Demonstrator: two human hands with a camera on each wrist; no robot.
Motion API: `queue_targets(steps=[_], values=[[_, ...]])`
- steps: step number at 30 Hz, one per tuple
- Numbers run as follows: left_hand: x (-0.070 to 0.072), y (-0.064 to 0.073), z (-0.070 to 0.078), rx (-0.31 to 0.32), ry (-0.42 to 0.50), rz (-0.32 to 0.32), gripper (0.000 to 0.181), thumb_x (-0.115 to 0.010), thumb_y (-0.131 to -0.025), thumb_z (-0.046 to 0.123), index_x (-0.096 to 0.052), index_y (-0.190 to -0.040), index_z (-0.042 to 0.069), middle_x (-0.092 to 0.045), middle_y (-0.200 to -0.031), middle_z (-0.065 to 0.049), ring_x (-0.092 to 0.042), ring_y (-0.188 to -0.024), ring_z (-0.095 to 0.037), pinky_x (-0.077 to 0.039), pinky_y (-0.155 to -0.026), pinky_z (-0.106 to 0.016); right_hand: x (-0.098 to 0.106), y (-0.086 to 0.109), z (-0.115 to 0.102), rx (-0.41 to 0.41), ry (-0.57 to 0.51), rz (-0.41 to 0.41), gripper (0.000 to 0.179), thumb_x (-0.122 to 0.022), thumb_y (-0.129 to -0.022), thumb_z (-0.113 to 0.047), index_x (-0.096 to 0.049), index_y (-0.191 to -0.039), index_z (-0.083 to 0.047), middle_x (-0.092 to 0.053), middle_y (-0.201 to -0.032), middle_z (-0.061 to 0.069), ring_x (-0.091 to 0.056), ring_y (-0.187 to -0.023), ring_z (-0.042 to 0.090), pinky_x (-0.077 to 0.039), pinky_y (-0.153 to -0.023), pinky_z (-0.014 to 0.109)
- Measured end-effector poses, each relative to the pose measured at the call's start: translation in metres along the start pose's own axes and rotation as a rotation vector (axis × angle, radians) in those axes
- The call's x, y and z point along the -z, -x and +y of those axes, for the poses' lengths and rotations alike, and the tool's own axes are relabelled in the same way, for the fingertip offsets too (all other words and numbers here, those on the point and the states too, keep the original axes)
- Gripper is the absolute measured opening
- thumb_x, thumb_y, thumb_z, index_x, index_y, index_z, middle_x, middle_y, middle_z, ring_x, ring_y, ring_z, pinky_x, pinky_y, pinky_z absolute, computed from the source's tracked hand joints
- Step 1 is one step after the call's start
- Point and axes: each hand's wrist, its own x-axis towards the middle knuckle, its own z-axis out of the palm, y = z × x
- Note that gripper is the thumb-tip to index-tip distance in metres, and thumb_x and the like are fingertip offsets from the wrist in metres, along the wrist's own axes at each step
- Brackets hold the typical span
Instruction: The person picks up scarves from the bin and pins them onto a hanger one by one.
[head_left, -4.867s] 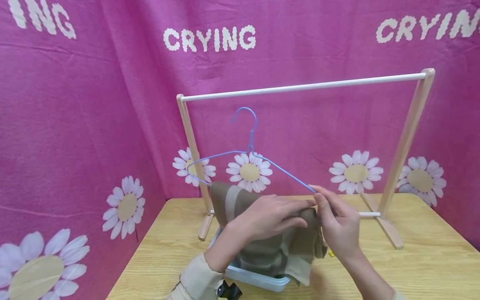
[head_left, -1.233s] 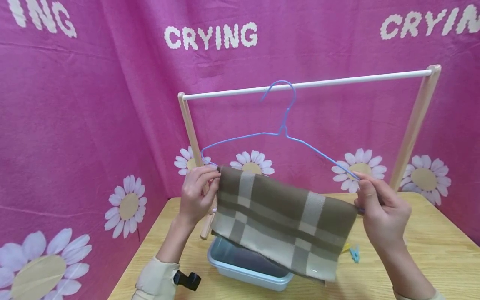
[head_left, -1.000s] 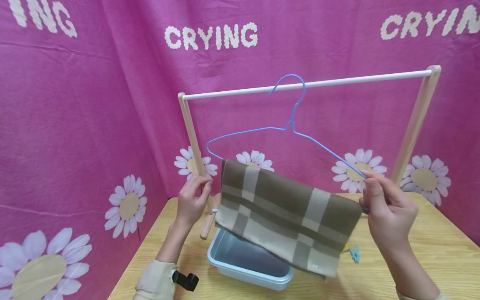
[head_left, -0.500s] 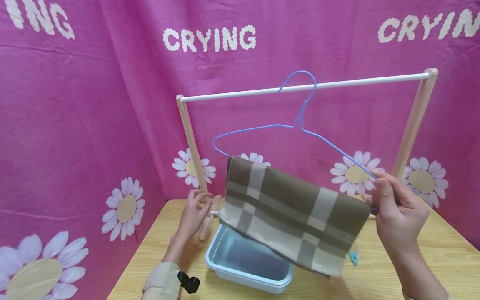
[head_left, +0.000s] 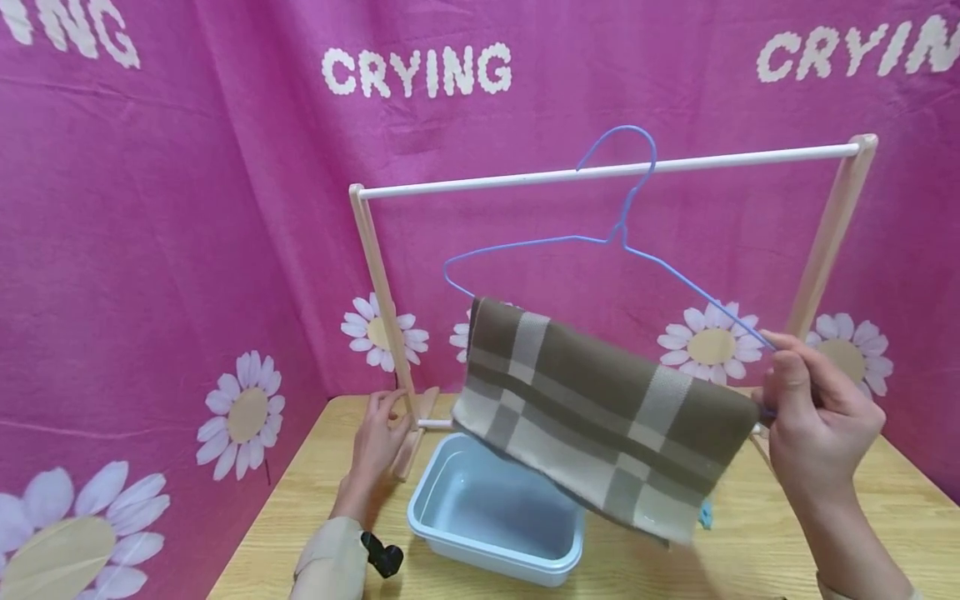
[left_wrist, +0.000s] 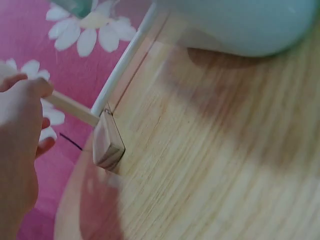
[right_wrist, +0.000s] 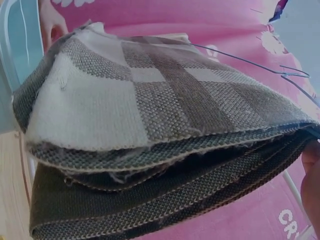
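Note:
My right hand [head_left: 825, 425] grips the right end of a blue wire hanger [head_left: 693, 285], which tilts down to the right. Draped over the hanger's lower bar is a folded brown and cream checked scarf [head_left: 585, 367]; in the right wrist view its stacked layers [right_wrist: 175, 145] hang beside the hand. The hook overlaps the white rail [head_left: 480, 181] of a small wooden clothes rack in the head view. Low on the left, my left hand [head_left: 378, 442] holds the rack's left post [head_left: 384, 308], fingers crossing it just above the foot [left_wrist: 109, 142].
A light blue plastic tub [head_left: 491, 550] stands on the wooden table [head_left: 270, 525] below the scarf. Part of a blue clothespin [head_left: 706, 515] shows behind the scarf's lower right corner. A pink curtain [head_left: 225, 208] with daisies surrounds the table.
My left hand has let go of the scarf and come down to the rack's left post. My right hand has carried the hanger and scarf up and right, its hook rising to the rail's height.

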Motion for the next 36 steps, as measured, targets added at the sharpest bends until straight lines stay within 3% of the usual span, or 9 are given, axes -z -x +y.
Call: queue_targets(steps=[4, 7, 11, 14, 17, 22, 28, 34, 36], values=[[-0.003, -0.003, -0.005, -0.046, 0.028, -0.007, 0.049, -0.076, -0.086, 0.008, -0.063, -0.133, 0.014, -0.054, -0.13, -0.012, -0.066, -0.092, -0.027, -0.054, -0.068, -0.035, 0.002, -0.004, 0.0, 0.013, -0.021, 0.002, 0.016, -0.059, -0.086, 0.02, -0.059, -0.096, 0.033, -0.054, -0.057, 0.007, -0.038, -0.048, 0.009, -0.029, -0.046, 0.016], [-0.006, -0.004, -0.006, -0.069, -0.008, -0.025, 0.052, -0.075, -0.086, 0.009, -0.061, -0.136, 0.017, -0.053, -0.134, -0.012, -0.067, -0.096, -0.029, -0.054, -0.066, -0.038, 0.002, -0.005, 0.001, 0.012, -0.027, 0.0, 0.017, -0.06, -0.086, 0.019, -0.059, -0.096, 0.032, -0.054, -0.057, 0.007, -0.037, -0.048, 0.009, -0.029, -0.046, 0.016], [-0.012, -0.004, -0.007, -0.001, -0.021, -0.109, 0.062, -0.072, -0.09, 0.01, -0.051, -0.146, 0.025, -0.047, -0.143, -0.01, -0.065, -0.107, -0.03, -0.055, -0.073, -0.042, 0.001, -0.006, 0.001, 0.014, -0.047, -0.011, 0.016, -0.059, -0.086, 0.02, -0.059, -0.097, 0.032, -0.053, -0.057, 0.008, -0.037, -0.048, 0.01, -0.029, -0.046, 0.017], [-0.017, -0.001, -0.009, 0.062, 0.004, -0.148, 0.071, -0.071, -0.089, 0.006, -0.042, -0.15, 0.026, -0.045, -0.143, -0.009, -0.064, -0.104, -0.027, -0.054, -0.078, -0.04, -0.001, -0.006, 0.0, 0.037, -0.057, -0.033, 0.015, -0.06, -0.086, 0.02, -0.06, -0.096, 0.032, -0.052, -0.057, 0.008, -0.037, -0.049, 0.009, -0.03, -0.047, 0.016], [-0.024, 0.001, -0.011, 0.051, 0.027, -0.101, 0.075, -0.072, -0.084, -0.002, -0.042, -0.15, 0.019, -0.051, -0.134, -0.012, -0.062, -0.093, -0.025, -0.053, -0.076, -0.038, -0.002, -0.006, -0.002, 0.059, -0.074, -0.059, 0.016, -0.061, -0.086, 0.019, -0.059, -0.095, 0.033, -0.053, -0.059, 0.009, -0.039, -0.05, 0.01, -0.031, -0.047, 0.016], [-0.032, 0.001, -0.012, -0.04, -0.01, 0.039, 0.067, -0.071, -0.081, -0.01, -0.049, -0.142, 0.009, -0.057, -0.117, -0.016, -0.061, -0.087, -0.027, -0.055, -0.074, -0.042, -0.003, -0.009, -0.006, 0.075, -0.038, -0.056, 0.018, -0.063, -0.087, 0.016, -0.059, -0.094, 0.032, -0.056, -0.062, 0.009, -0.041, -0.049, 0.009, -0.031, -0.047, 0.014], [-0.036, 0.006, -0.011, 0.06, -0.002, 0.033, 0.063, -0.065, -0.088, -0.008, -0.048, -0.144, 0.016, -0.058, -0.112, -0.014, -0.057, -0.088, -0.026, -0.053, -0.08, -0.042, -0.001, -0.009, -0.007, 0.075, -0.029, -0.038, 0.018, -0.063, -0.086, 0.016, -0.06, -0.093, 0.032, -0.059, -0.062, 0.009, -0.041, -0.049, 0.009, -0.032, -0.046, 0.014], [-0.05, 0.008, -0.011, -0.03, -0.004, 0.154, 0.068, -0.067, -0.082, -0.015, -0.052, -0.142, 0.013, -0.063, -0.108, -0.02, -0.056, -0.085, -0.029, -0.05, -0.076, -0.045, 0.005, -0.013, -0.009, 0.049, -0.04, -0.028, 0.017, -0.062, -0.086, 0.017, -0.059, -0.094, 0.032, -0.056, -0.058, 0.008, -0.041, -0.048, 0.01, -0.032, -0.045, 0.015], [-0.053, 0.009, -0.011, -0.043, -0.023, 0.163, 0.069, -0.068, -0.082, -0.014, -0.051, -0.143, 0.013, -0.063, -0.109, -0.02, -0.057, -0.087, -0.031, -0.05, -0.076, -0.046, 0.005, -0.015, -0.009, 0.055, -0.037, -0.025, 0.017, -0.062, -0.086, 0.017, -0.059, -0.093, 0.032, -0.055, -0.057, 0.008, -0.041, -0.047, 0.009, -0.031, -0.045, 0.014]])
